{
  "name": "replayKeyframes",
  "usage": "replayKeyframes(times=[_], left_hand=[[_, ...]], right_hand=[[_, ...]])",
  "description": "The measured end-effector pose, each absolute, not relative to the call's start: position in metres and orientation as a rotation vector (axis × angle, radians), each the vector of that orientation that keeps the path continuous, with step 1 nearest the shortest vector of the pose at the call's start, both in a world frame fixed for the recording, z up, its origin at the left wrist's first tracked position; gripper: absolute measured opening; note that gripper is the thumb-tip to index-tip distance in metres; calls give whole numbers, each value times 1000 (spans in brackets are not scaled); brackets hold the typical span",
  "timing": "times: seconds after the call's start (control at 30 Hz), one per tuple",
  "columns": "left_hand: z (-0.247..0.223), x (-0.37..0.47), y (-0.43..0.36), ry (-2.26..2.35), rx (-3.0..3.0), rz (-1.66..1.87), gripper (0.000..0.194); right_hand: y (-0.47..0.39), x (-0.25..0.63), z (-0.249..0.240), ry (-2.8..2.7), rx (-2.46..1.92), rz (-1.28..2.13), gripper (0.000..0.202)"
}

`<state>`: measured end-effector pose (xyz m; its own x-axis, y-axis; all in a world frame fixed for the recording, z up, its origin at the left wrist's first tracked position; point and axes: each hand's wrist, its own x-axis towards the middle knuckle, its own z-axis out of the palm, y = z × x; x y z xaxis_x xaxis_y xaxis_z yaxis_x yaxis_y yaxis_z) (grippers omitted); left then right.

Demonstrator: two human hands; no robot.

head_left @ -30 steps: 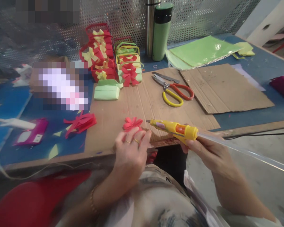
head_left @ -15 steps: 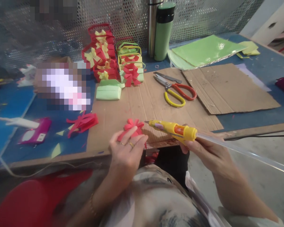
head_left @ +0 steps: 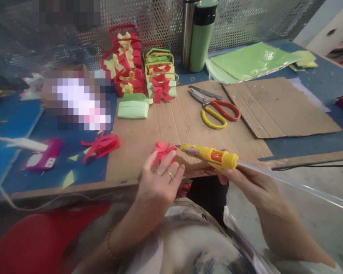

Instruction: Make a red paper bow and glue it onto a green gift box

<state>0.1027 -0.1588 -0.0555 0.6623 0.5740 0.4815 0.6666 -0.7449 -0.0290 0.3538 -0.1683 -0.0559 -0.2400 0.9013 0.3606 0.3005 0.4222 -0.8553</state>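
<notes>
A red paper bow [head_left: 163,148] with several folded loops lies at the front of the cardboard sheet. My left hand [head_left: 161,177], with two rings, holds it down, its fingers bent over the near side and hiding part of the bow. In my right hand [head_left: 250,179] is a yellow glue gun [head_left: 208,154], gripped by its handle. A long clear glue stick [head_left: 297,184] sticks out of its back. The nozzle points left and appears to be at the bow's right edge; whether it touches I cannot tell.
Red-and-yellow-handled scissors [head_left: 214,110] and a cutter blade lie on the cardboard [head_left: 137,152]. Behind are small paper baskets [head_left: 128,61], a light green paper box [head_left: 133,108] and a green bottle [head_left: 202,42]. Red paper strips [head_left: 103,146] and a purple device [head_left: 47,154] lie left.
My left hand has shifted slightly right, its fingers lower on the bow. The bow and the nozzle are now closer together. My right hand keeps its grip on the glue gun.
</notes>
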Motion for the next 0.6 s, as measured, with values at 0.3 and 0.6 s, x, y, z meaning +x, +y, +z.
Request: replayKeyframes(times=[0.3, 0.6], left_hand=[[-63, 96, -151, -940, -2657, -775, 20], [-68, 97, -160, -1102, -2638, -837, 10]], right_hand=[[-170, 355, -58, -1753, -1068, 850, 38], [-167, 349, -52, -1821, -1006, 837, 36]])
